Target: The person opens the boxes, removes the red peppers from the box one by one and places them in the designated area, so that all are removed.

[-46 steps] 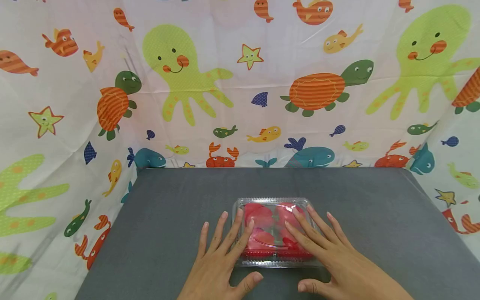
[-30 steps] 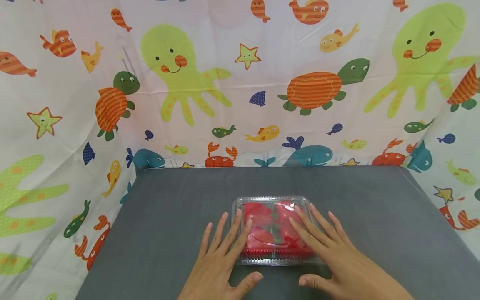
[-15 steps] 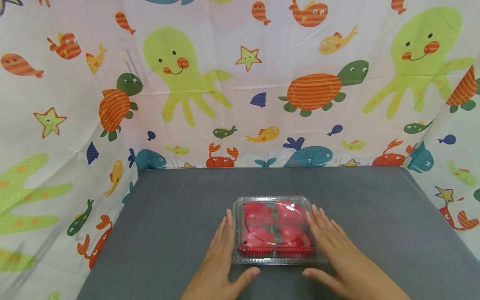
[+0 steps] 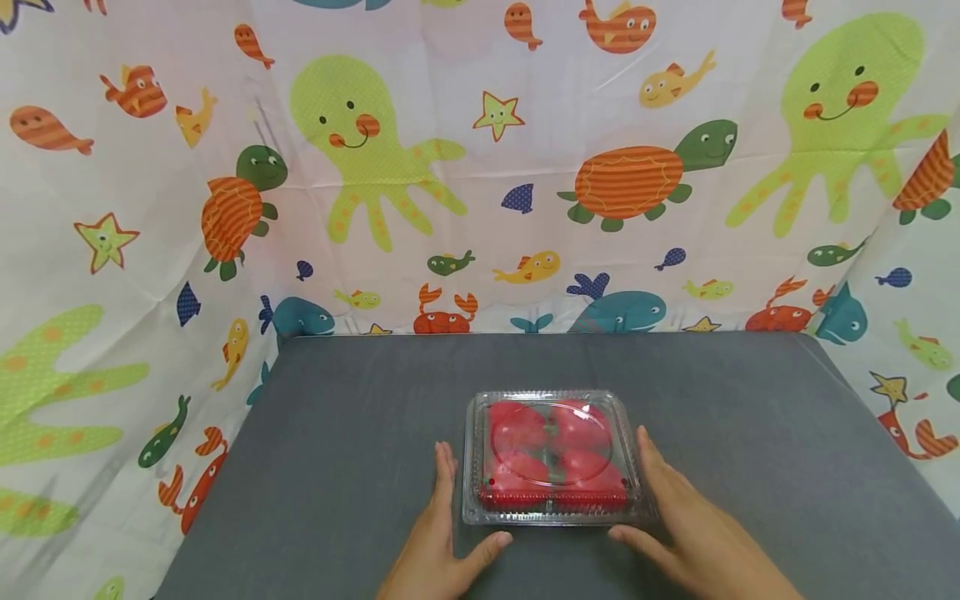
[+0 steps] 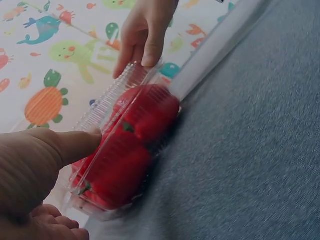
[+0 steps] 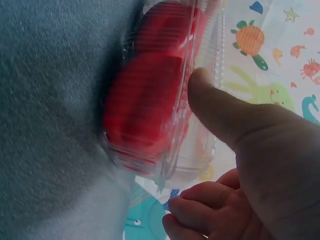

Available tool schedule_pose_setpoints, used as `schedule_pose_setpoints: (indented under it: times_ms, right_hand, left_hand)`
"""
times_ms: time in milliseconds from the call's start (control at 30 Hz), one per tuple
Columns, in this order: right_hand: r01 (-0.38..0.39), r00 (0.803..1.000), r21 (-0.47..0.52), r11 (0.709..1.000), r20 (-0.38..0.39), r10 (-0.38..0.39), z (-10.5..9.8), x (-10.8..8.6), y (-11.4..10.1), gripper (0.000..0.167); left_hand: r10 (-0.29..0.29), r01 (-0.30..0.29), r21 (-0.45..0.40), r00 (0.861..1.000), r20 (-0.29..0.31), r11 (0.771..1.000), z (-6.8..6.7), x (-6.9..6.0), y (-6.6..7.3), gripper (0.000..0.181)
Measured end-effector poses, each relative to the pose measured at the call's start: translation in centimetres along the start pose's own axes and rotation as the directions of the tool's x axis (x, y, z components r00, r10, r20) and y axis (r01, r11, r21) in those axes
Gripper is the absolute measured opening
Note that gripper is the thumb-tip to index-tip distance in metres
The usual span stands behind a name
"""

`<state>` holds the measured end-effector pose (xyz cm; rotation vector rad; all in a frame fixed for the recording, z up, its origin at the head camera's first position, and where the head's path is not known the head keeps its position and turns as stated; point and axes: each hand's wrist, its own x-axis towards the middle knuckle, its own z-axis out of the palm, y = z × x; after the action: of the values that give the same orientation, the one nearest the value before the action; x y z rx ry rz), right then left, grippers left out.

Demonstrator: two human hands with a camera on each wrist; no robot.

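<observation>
A: What is filling most of the view?
B: A white cloth (image 4: 555, 75) printed with sea animals is hanging behind and along both sides of a grey surface (image 4: 360, 417).
A: And what is lying on that surface?
B: A clear plastic box (image 4: 555, 520) is sitting flat there, its lid closed, between the two hands.
A: How are the hands standing?
B: The right hand (image 4: 682, 517) is staying wide, its thumb spreading away from its fingers, just beside the box's right side. The left hand (image 4: 433, 537) is standing wide too, just beside the left side. Neither is gripping anything; whether they are touching the plastic, I cannot tell.
A: What is the box holding?
B: Four red pieces of produce (image 4: 585, 429) are resting inside, two behind two. Peppers or tomatoes, I cannot tell. Small green stems (image 5: 128, 126) are showing through the plastic.
</observation>
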<state>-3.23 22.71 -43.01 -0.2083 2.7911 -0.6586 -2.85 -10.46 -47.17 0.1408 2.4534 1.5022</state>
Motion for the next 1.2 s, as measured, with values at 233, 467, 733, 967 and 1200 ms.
schedule_pose_setpoints:
  times_ms: [233,467,733,967,1200]
  right_hand:
    - [-0.076,0.996,0.037,0.996,0.055,0.073,0.6,0.6,0.2,0.133]
    - [-0.102,0.993,0.07,0.992,0.059,0.098,0.7,0.7,0.1,0.128]
    - [-0.086,0.996,0.056,0.995,0.022,0.085,0.9,0.8,0.0,0.127]
    - [-0.102,0.995,0.065,0.993,0.028,0.1,1.0,0.8,0.3,0.125]
    - [-0.084,0.996,0.083,0.993,0.031,0.081,0.9,0.8,0.7,0.124]
  left_hand:
    - [0.118,-0.114,-0.124,0.993,0.025,0.986,0.7,0.1,-0.9,0.122]
    - [0.159,-0.152,-0.167,0.987,0.025,0.974,0.8,0.2,-1.1,0.114]
    - [0.091,-0.086,-0.183,0.996,0.021,0.979,0.7,0.2,-0.9,0.108]
    - [0.102,-0.098,-0.185,0.995,0.015,0.978,0.9,0.0,-1.1,0.105]
    - [0.121,-0.12,-0.191,0.993,-0.005,0.974,1.0,0.1,-1.4,0.103]
